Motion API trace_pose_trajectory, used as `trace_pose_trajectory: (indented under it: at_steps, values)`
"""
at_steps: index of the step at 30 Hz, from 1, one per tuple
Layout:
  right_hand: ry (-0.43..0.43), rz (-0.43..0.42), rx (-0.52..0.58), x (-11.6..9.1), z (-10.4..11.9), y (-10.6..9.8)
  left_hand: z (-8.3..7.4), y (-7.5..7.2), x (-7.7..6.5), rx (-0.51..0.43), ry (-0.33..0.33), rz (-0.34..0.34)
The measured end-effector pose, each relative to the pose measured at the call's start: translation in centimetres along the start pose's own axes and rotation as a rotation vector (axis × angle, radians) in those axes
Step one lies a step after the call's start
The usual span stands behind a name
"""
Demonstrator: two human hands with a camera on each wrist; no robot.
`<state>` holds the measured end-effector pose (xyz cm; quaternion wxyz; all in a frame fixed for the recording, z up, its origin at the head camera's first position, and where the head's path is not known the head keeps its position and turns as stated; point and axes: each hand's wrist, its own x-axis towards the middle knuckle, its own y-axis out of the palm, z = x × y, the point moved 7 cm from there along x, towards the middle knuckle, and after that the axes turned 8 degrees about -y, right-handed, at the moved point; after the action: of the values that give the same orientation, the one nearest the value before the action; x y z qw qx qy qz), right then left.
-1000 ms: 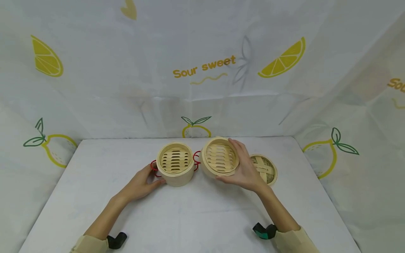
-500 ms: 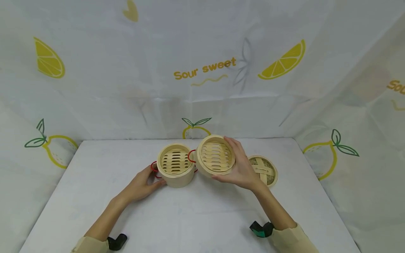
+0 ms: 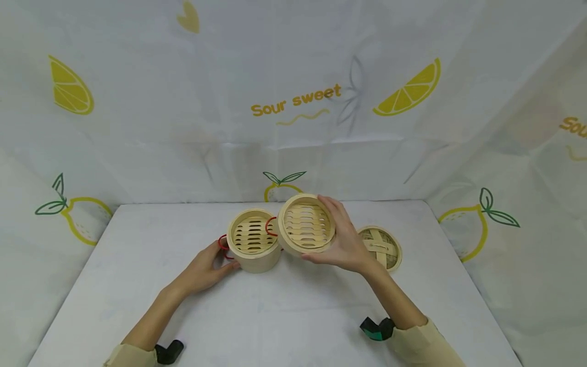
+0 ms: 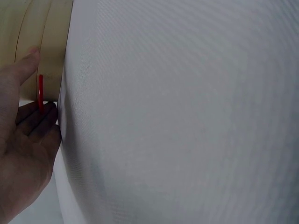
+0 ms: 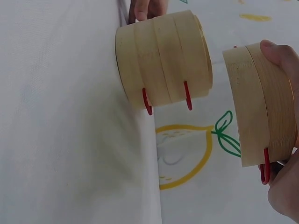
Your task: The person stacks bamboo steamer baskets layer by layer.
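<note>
Two stacked bamboo steamer baskets [image 3: 257, 262] with slatted floors and red handles stand on the table left of centre. My left hand [image 3: 204, 270] holds the stack by its left side, thumb at the front and fingers beside a red handle [image 4: 40, 88]. Another steamer basket [image 3: 304, 224] is raised off the table in my right hand [image 3: 346, 247], tilted, its left edge overlapping the stack in the head view. The right wrist view shows a gap between the raised basket [image 5: 254, 107] and the stack [image 5: 161, 60]. My right thumb [image 5: 278, 53] lies along its wall.
A round woven bamboo lid [image 3: 382, 247] lies on the white table [image 3: 275, 326], behind and to the right of my right hand. A white cloth backdrop with lemon prints [image 3: 284, 191] rises along the table's back and sides.
My right hand has lifted its steamer basket and moved it left, closer to the stack, until its edge overlaps the stack in the head view. The left hand has stayed on the stack.
</note>
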<state>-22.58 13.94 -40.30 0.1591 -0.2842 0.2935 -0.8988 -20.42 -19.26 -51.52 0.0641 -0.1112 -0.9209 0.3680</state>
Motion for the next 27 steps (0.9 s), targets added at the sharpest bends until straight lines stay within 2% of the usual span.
trace_pose_trajectory:
  at_steps: [12, 18, 27]
  values:
    - [-0.042, 0.011, 0.043, 1.0, 0.8, 1.2, 0.3, 0.0, -0.1, -0.004, -0.005, 0.0]
    - [-0.041, 0.007, 0.08, 1.3, 1.0, 2.2, 0.1, 0.0, 0.0, -0.013, 0.005, -0.001]
    - [-0.043, 0.0, 0.077, 1.4, 1.4, 2.9, -0.1, 0.0, -0.1, -0.017, -0.008, 0.004]
